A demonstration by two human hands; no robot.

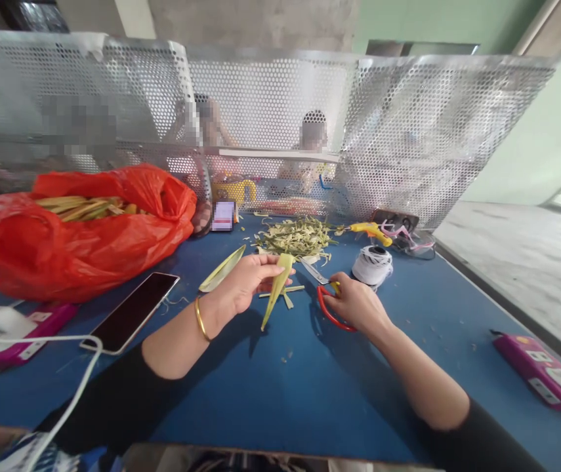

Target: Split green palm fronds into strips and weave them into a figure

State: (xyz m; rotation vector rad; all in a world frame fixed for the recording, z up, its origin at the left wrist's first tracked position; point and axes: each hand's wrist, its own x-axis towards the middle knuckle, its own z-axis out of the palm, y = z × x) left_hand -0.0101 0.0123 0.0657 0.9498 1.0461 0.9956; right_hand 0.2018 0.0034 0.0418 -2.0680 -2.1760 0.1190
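Near R of tabletop, a purple box sits well apart from the hands, prob. to leave elbow room; a dark phone lies flat at L, beside the forearm. L hand: grip pinched on a pale green leaf strip, approx. midway across, held above the surface w/ its pointed end hanging free nearward, presumably to present the wide end to the blades. R hand: grip wrapped round the handles of scissors, tips angled at that wide end; blade gap cannot be told. Small cut pieces lie below. A loose leaf at L and white spool at R both rest near the hands, apparently for easy reach. Beyond: heaped trimmings; red plastic bag, mouth up, contents accessible; yellow glue gun set aside; perforated screen at rear.
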